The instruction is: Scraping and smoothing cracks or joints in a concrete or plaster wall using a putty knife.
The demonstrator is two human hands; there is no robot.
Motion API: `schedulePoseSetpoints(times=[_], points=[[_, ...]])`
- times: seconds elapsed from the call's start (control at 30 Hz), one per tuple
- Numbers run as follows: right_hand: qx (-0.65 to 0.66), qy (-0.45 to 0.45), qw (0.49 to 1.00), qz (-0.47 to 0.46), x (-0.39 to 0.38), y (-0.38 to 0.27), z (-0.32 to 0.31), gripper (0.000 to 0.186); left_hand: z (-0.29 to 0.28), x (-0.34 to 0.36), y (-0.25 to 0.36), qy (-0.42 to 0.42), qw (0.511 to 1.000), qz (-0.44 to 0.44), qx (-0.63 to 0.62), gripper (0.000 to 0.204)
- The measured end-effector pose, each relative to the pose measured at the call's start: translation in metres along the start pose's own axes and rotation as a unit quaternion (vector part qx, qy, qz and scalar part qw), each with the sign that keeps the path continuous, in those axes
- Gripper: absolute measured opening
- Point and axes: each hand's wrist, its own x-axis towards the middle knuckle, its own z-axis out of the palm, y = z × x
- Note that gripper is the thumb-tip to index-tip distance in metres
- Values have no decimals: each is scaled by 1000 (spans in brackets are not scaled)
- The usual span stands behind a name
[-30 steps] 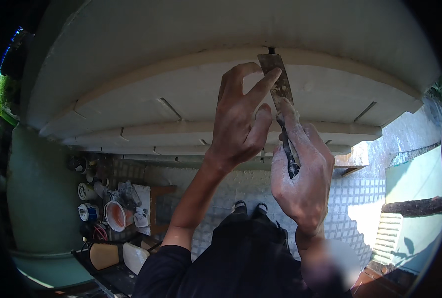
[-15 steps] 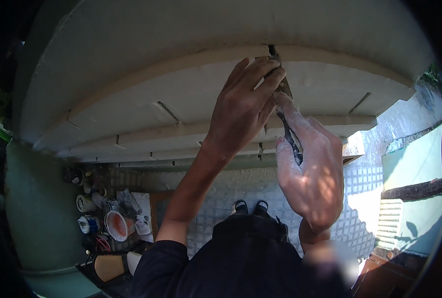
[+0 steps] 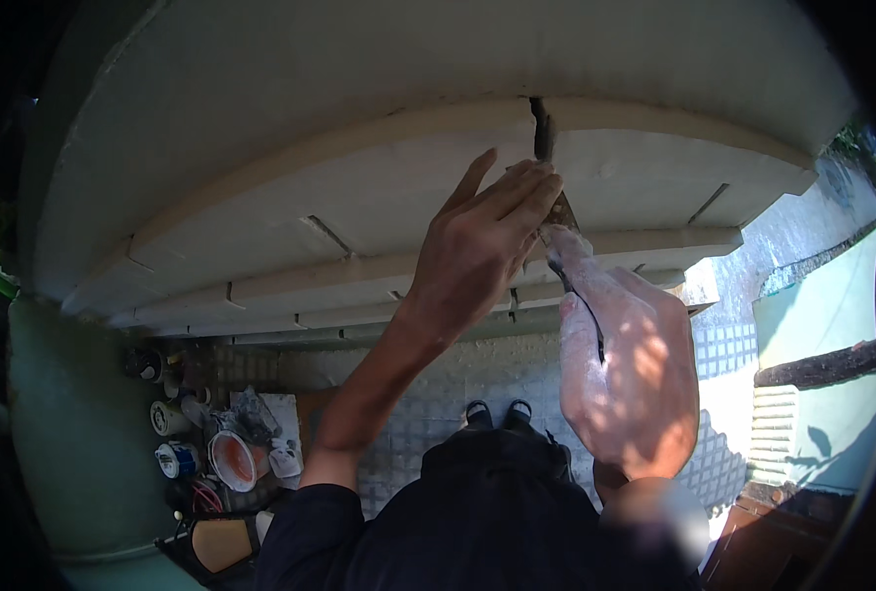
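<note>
My right hand (image 3: 635,369), dusted with white powder, is closed around the dark handle of a scraper-like flat tool (image 3: 563,213). The tool's worn blade points away from me, its far end under my left fingers. My left hand (image 3: 472,251) lies with fingers stretched out over the blade, the index finger raised apart from the others. Just beyond the fingertips, a dark narrow slot (image 3: 540,128) cuts through the rim of a pale stepped ledge (image 3: 408,128). The blade lines up with this slot; whether its edge touches the ledge is hidden by my fingers.
Other short slots, such as a diagonal slot (image 3: 327,235), mark the ledge's lower steps. Down at the left stand a bucket (image 3: 234,461) with orange-pink insides, several tubs and a chair (image 3: 219,545). My sandalled feet (image 3: 498,412) rest on patterned paving (image 3: 418,394).
Both hands and the flat tool have drawn back toward me, away from the ledge's upper rim. More of the dark slot now shows beyond my left fingers.
</note>
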Motion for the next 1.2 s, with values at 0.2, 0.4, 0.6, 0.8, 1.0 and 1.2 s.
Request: schedulePoseSetpoints(times=[0.2, 0.4, 0.6, 0.8, 1.0, 1.2], points=[[81, 58, 995, -9, -2, 16, 1, 41, 3, 4, 6, 111, 994, -5, -5, 44], [356, 243, 901, 52, 10, 59, 10, 37, 8, 20, 9, 158, 987, -6, -30, 45], [387, 263, 879, -90, 2, 75, 36, 39, 11, 19, 5, 152, 986, 10, -64, 42], [211, 141, 935, -248, 5, 35, 54, 32, -24, 17, -27, 74, 994, 37, -72, 38], [128, 134, 929, -320, 20, 18, 74, 37, -26, 2, -30, 72, 988, -23, -133, 41], [81, 183, 926, -321, 29, -3, 79, 37, -38, 0, -36, 54, 986, -16, -154, 49]])
